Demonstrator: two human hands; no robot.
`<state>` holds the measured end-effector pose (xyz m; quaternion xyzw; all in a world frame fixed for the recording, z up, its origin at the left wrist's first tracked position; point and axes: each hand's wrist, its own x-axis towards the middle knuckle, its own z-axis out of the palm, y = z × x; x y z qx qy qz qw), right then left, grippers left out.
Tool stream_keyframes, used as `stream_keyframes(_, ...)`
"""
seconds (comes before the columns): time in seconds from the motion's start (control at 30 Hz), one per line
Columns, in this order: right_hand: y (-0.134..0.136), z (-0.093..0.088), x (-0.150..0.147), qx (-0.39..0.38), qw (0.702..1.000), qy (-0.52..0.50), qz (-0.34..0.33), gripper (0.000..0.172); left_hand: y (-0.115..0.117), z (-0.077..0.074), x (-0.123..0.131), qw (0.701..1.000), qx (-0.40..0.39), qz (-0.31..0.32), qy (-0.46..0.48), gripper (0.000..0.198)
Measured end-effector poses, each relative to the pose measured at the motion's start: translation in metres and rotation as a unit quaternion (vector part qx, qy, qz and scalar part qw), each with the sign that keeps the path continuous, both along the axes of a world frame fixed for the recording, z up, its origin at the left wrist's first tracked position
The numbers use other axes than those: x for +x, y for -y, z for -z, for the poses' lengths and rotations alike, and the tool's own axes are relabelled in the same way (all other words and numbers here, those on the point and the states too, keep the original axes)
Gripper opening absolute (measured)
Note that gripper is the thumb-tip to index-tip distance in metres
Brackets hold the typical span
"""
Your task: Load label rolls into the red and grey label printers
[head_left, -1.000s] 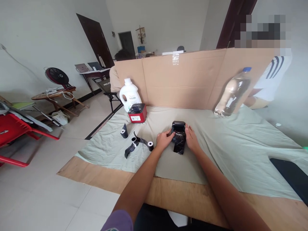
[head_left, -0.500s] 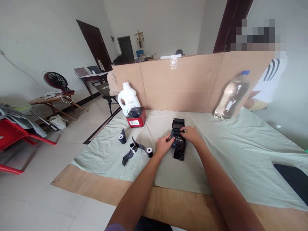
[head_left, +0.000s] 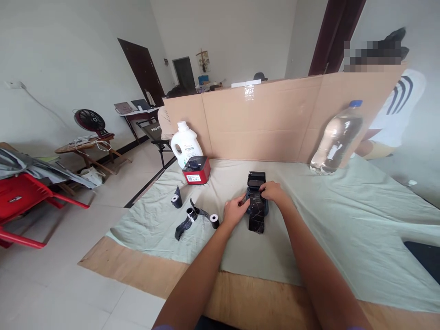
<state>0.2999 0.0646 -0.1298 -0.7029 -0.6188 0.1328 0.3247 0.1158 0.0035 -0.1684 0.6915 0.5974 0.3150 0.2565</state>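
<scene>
In front of me on the cloth stands a small dark printer (head_left: 246,196) with its lid (head_left: 256,178) raised at the back. A shiny, creased black strip (head_left: 256,215) lies over its front and hangs down toward me. My left hand (head_left: 236,210) grips the printer's left side, thumb near the strip's edge. My right hand (head_left: 272,190) is closed at the strip's upper right, just below the lid; its fingertips are partly hidden. Left of my hands lie a small black roll (head_left: 214,221), an unwound black ribbon on a core (head_left: 185,224) and another roll (head_left: 176,200).
A red and black box (head_left: 197,172) stands before a white jug (head_left: 187,142) at the back left. A large water bottle (head_left: 337,142) leans by the cardboard screen (head_left: 257,123), with a person (head_left: 398,105) behind it. A dark flat object (head_left: 424,256) lies far right.
The view has shifted slightly, so everything sits a little differently in the picture. Both hands stay at the printer; the black strip now hangs straighter down its front.
</scene>
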Motion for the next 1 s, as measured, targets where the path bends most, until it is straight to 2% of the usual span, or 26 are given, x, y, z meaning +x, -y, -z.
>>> stream_keyframes(0.13,0.011,-0.031,0.014,-0.047,0.997,-0.013,-0.054,0.008,-0.003,0.007,-0.002,1.0,0.011,0.015,0.022,0.047)
stream_keyframes(0.27,0.033,-0.07,0.021,-0.056,0.99,-0.071,-0.107,0.018,-0.006,0.014,-0.003,0.987,0.055,0.011,0.148,0.039)
stream_keyframes(0.33,0.047,-0.087,0.018,-0.053,0.982,-0.122,-0.131,0.02,-0.004,0.011,-0.003,0.973,0.107,-0.012,0.205,0.042)
stream_keyframes(0.43,0.065,-0.106,0.008,-0.041,0.976,-0.148,-0.152,0.02,0.007,-0.002,-0.002,0.943,0.226,-0.03,0.244,0.041)
stream_keyframes(0.57,0.084,-0.116,-0.009,0.003,0.973,-0.098,-0.208,0.02,0.025,-0.027,-0.003,0.904,0.352,-0.022,0.241,0.036)
stream_keyframes(0.7,0.1,-0.119,-0.026,0.046,0.967,-0.045,-0.247,0.022,0.032,-0.045,-0.012,0.89,0.395,-0.012,0.229,0.037)
stream_keyframes(0.83,0.113,-0.121,-0.037,0.049,0.953,-0.053,-0.294,0.021,0.027,-0.049,-0.022,0.893,0.413,0.043,0.172,0.033)
stream_keyframes(1.0,0.12,-0.124,-0.037,0.027,0.945,-0.102,-0.309,0.023,0.021,-0.048,-0.027,0.896,0.412,0.072,0.149,0.034)
